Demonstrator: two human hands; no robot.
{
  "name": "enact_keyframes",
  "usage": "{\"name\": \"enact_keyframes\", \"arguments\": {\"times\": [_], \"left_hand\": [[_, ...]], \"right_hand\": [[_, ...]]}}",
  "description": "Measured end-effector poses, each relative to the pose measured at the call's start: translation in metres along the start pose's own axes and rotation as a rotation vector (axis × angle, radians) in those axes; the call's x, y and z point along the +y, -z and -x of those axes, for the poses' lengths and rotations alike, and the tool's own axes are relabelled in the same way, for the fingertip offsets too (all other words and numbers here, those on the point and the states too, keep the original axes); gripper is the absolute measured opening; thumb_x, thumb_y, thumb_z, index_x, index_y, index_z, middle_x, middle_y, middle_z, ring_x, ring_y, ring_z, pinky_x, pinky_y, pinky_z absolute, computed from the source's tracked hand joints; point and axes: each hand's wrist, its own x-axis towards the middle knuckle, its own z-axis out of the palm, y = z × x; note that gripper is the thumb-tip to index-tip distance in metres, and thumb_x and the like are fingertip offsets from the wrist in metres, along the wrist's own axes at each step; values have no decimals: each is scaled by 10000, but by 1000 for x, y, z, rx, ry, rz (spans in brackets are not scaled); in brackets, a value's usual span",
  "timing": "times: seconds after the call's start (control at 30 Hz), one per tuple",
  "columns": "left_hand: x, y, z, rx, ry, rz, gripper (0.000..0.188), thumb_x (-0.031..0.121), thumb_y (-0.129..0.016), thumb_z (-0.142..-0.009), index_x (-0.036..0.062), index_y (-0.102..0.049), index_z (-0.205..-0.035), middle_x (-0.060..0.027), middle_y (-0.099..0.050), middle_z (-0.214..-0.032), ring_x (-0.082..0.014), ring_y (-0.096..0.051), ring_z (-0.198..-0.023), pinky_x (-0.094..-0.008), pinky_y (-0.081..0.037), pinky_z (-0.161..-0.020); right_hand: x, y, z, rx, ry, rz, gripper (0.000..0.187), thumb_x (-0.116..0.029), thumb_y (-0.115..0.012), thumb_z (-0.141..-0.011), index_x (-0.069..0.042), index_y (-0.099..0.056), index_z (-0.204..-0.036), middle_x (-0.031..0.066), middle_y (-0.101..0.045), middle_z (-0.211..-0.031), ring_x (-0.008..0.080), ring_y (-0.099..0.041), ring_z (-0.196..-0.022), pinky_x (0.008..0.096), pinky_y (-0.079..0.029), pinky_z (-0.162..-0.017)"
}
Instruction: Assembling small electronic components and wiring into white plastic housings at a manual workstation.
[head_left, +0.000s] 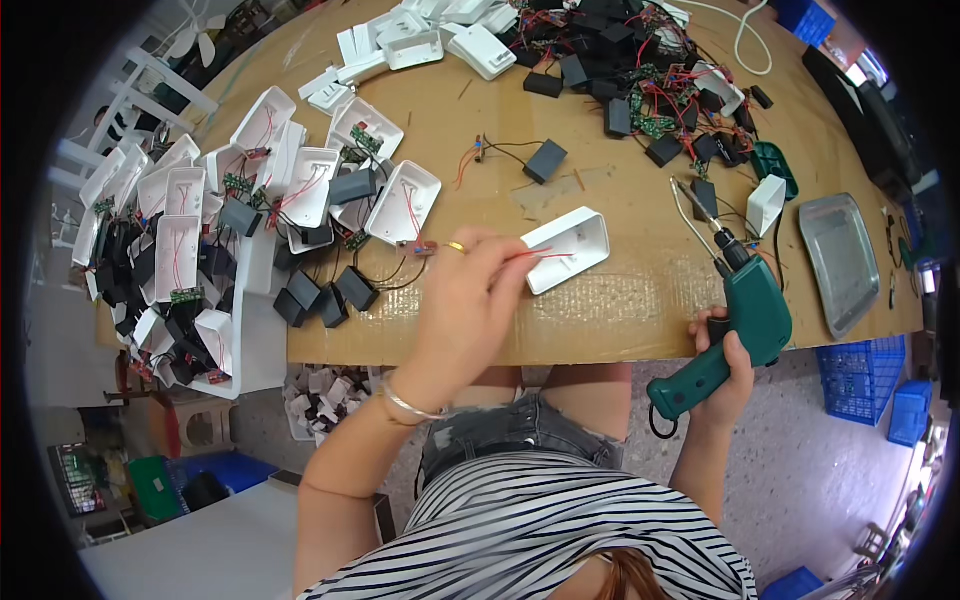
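Near the table's front edge lies a white open plastic housing (pixel 590 238), its hollow side up. My left hand (pixel 468 295) is closed in a pinch on thin red wires (pixel 545 254) that run into this housing. A small circuit board (pixel 420 248) shows just left of those fingers; whether it joins the same wires is hidden. My right hand (pixel 738 375) is wrapped round the handle of a green soldering gun (pixel 757 305) at the table's front right. The gun's metal tip and a thin curved feed tube point away from me, apart from the housing.
A black block with wires (pixel 545 160) lies beyond the housing. Stacked white housings (pixel 405 200) and a full white bin (pixel 240 330) stand left. Black blocks and green boards (pixel 650 110) heap at the far right. A metal tray (pixel 840 265) sits right, blue baskets (pixel 862 380) below.
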Motion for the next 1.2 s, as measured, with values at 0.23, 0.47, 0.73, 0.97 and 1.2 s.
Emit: {"name": "enact_keyframes", "arguments": {"times": [0.23,0.47,0.73,0.97,1.2], "left_hand": [[-23,-50,-12,474,-607,-449,122,31,-616,-707,25,-518,-779,-127,-496,-1071,-325,-450,-986,-427,-353,-838],[-35,-69,-19,466,-597,-479,136,13,-608,-697,13,-514,-795,-115,-498,-1070,-307,-454,-1011,-416,-360,-853],[-36,-73,-22,550,-612,-643,117,13,-635,-692,19,-532,-745,-87,-508,-1070,-294,-454,-981,-391,-399,-831],[-34,-73,-24,554,-600,-718,112,67,-582,-649,2,-540,-730,-76,-483,-1035,-252,-436,-987,-385,-392,-802],[-34,-74,-25,550,-604,-728,118,80,-573,-652,-5,-545,-727,-76,-468,-1028,-256,-433,-964,-391,-379,-811]], "right_hand": [[3,-5,9,36,21,27,408,-222,-548,-774,70,-482,-1052,150,-528,-925,162,-484,-723,312,-384,-797],[1,-1,32,-25,49,189,549,-242,-640,-694,64,-463,-1114,149,-553,-932,187,-520,-744,310,-426,-711],[5,-6,41,-103,-74,421,514,-140,-687,-694,33,-493,-1138,118,-584,-999,161,-555,-825,265,-442,-715],[0,-11,39,-173,-95,477,399,-66,-660,-751,21,-523,-1116,74,-590,-990,156,-559,-886,289,-440,-799],[-2,-15,39,-88,-155,494,502,-101,-666,-707,21,-483,-1158,113,-586,-997,155,-549,-818,270,-436,-734]]}}
